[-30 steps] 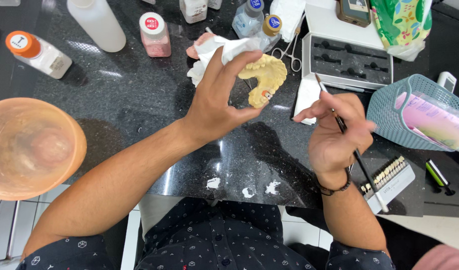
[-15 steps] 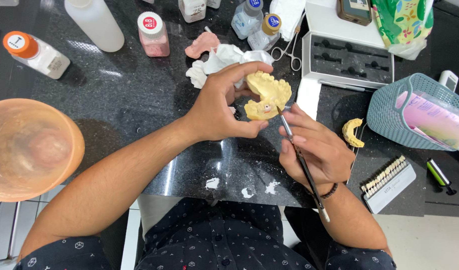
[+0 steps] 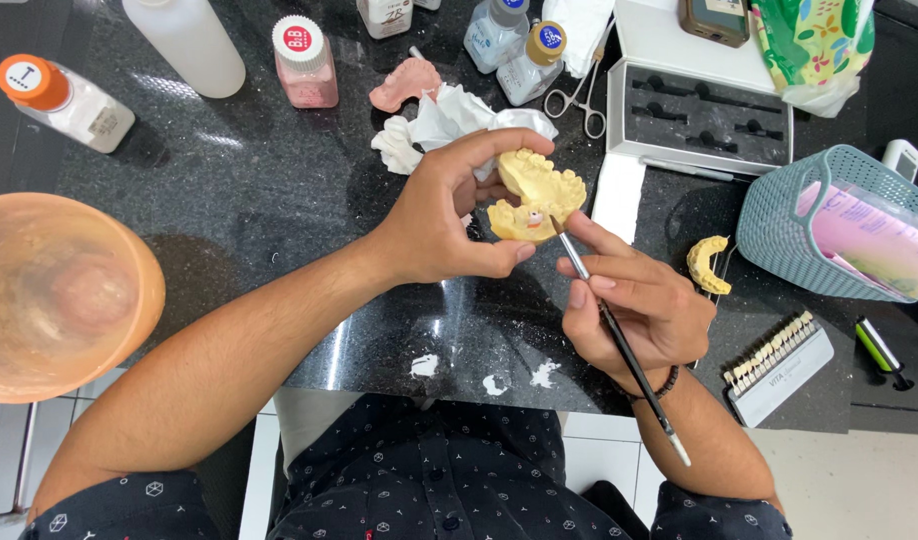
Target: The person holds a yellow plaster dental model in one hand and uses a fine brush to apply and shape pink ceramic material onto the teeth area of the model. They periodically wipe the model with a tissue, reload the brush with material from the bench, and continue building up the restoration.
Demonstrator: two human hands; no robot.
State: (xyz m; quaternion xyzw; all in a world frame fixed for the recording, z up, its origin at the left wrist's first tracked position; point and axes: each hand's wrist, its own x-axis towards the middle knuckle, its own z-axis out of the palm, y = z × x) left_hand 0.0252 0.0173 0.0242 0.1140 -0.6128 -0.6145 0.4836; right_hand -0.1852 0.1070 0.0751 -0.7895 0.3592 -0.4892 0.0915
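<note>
Yellow dental cast [image 3: 537, 195] gripped by left hand [image 3: 439, 215] | right hand [image 3: 639, 305] pinches brush [image 3: 619, 340], tip up-left at cast

orange bowl [image 3: 59, 295] left; teal basket [image 3: 779, 215] right; scissors [image 3: 579, 95] behind.

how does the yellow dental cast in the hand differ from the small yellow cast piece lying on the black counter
The yellow plaster dental cast is bigger, a full block with rows of teeth; the small yellow arch-shaped cast piece is a thin curved strip. The first is held up by the left hand with a brush tip at it; the second lies untouched. Both are pale yellow.
</note>
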